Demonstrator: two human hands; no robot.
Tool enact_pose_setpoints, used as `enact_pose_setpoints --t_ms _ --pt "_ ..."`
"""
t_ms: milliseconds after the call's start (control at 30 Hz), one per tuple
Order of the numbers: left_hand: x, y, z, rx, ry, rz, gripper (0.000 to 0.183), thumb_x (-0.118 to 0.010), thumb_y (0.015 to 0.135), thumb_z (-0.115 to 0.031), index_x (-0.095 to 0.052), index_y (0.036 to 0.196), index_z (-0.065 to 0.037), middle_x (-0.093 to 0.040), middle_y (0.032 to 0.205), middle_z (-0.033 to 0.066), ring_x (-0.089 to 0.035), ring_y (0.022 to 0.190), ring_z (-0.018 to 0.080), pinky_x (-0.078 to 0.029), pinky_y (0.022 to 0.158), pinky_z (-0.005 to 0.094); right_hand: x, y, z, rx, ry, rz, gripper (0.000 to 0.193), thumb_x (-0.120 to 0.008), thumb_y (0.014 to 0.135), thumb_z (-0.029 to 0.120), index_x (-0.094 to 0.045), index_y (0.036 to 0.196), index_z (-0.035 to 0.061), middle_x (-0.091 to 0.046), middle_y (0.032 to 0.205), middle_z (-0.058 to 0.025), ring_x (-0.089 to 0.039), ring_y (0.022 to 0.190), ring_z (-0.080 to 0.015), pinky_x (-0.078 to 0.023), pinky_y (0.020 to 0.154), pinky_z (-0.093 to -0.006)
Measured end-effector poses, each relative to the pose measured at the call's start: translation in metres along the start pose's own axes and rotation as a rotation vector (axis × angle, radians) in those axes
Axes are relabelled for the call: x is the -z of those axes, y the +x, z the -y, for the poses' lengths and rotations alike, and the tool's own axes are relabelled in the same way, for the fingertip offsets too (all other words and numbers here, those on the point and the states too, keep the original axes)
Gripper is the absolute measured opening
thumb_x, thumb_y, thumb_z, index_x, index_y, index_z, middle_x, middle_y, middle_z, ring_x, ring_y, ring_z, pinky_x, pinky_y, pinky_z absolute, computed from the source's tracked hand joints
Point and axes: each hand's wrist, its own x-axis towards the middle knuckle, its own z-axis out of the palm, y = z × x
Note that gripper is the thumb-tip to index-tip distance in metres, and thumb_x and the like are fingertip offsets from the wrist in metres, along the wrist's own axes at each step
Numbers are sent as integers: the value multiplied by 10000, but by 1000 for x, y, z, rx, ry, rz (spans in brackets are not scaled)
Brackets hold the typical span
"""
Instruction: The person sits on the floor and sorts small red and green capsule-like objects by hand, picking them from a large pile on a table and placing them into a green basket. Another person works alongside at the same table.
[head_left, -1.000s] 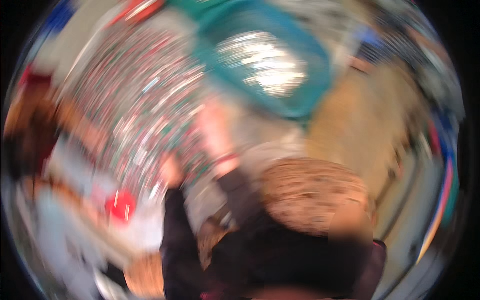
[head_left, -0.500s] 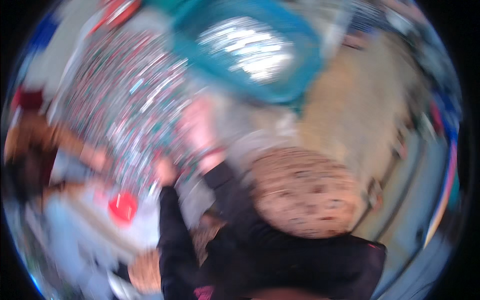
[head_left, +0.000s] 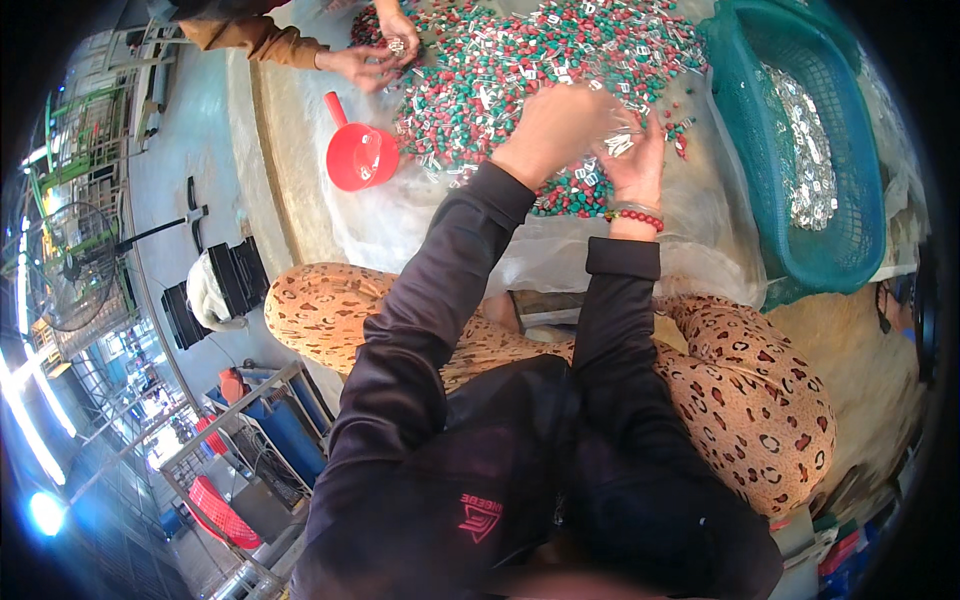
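While right hand (head_left: 637, 170) holds small, shiny whitish pieces (head_left: 620, 144), fingers curled, left hand (head_left: 560, 124) blurs, grip unclear.

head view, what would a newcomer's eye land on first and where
First, probably the heap of red, green and whitish pieces at top centre, with the person's left hand and right hand over its near part. A bright red dipper stands out to its left, and a teal basket holding shiny pieces at upper right.
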Motion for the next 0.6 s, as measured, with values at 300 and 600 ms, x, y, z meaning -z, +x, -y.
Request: enact_pose_setpoints --t_ms 300,600 --pt "-100 -24 83 292 83 174 171 -625 792 -209 -677 883 -73 -635 807 148 -613 735 311 -489 672 408 50 17 34 187 318 96 294 -422 953 295 -433 736 97 -351 612 2 -310 508 -115 -231 396 -240" --pt "-193 -86 121 296 256 -4 126 -549 822 -138 -502 885 -39 -576 891 135 -568 857 315 -499 698 422 35 11 45 315 24 -58 226 -375 972 167 -493 1082 9 -403 682 -13 -364 554 -108 -288 418 -224"
